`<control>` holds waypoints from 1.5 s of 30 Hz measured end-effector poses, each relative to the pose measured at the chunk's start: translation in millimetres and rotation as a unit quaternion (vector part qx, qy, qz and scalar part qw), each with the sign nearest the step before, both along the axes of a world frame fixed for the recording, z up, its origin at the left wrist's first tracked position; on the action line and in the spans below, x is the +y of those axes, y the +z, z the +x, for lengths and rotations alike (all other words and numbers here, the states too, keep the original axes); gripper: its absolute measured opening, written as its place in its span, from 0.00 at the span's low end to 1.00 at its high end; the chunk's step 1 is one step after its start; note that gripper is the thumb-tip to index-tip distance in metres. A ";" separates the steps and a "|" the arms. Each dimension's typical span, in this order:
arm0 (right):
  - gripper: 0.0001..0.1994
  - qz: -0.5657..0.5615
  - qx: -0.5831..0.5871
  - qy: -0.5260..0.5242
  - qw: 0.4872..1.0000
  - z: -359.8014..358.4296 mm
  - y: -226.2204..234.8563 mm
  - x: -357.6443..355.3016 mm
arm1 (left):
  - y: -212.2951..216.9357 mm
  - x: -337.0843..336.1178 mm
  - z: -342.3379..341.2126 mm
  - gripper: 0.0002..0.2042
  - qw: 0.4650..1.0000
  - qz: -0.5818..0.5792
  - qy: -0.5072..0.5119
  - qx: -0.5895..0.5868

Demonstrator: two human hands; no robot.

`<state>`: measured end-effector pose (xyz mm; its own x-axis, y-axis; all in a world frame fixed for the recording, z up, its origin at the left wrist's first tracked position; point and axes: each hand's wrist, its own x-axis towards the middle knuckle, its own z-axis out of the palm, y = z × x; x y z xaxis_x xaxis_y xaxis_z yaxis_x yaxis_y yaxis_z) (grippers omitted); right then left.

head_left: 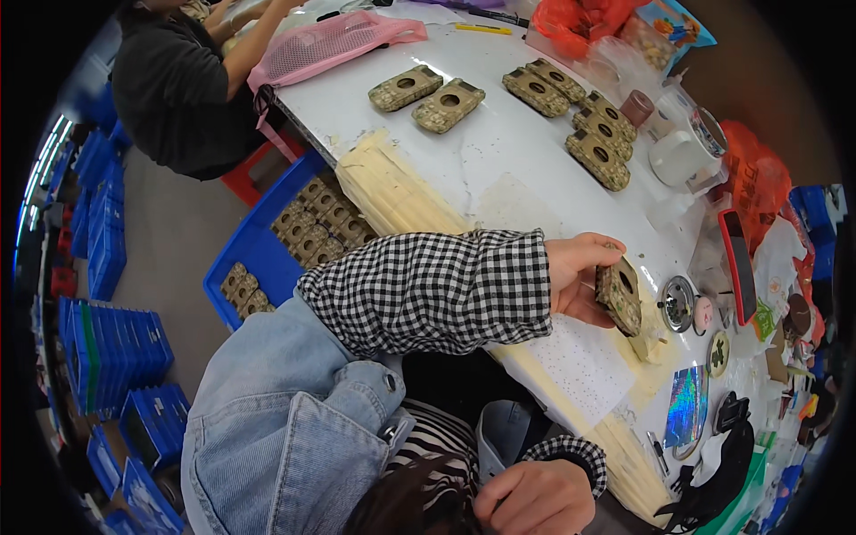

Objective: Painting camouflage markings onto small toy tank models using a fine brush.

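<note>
L. hand: grip clamped on camo. hull, tilted over bench. R. hand: fingers curled, grip state can't tell. Step, prob.: holding hull up; next move calls for steady hold.

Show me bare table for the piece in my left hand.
Beyond the left hand, between the camouflage pair and the group of five, lies bare white table. Avoid the right side: white mug, red-edged phone and round metal dish crowd it.

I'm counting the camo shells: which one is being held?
The camo shell in the left hand; the others rest on the white table or in the blue tray.
</note>
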<state>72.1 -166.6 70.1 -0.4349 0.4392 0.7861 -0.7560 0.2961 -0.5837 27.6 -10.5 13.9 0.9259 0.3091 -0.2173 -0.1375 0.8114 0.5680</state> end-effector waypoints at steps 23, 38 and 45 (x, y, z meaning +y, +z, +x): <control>0.23 -0.079 0.075 -0.029 0.994 -12.6 -4.6 1.6 | -1.4 2.4 -4.2 0.18 1.000 0.015 0.005 0.001; 0.14 -0.145 0.195 -0.030 0.970 -26.2 -9.4 -2.4 | 2.8 2.7 -2.7 0.17 1.000 0.022 -0.009 0.007; 0.13 -0.136 0.152 -0.036 0.978 -12.0 -9.7 -2.6 | 1.0 3.4 -6.3 0.18 1.000 0.021 -0.003 0.002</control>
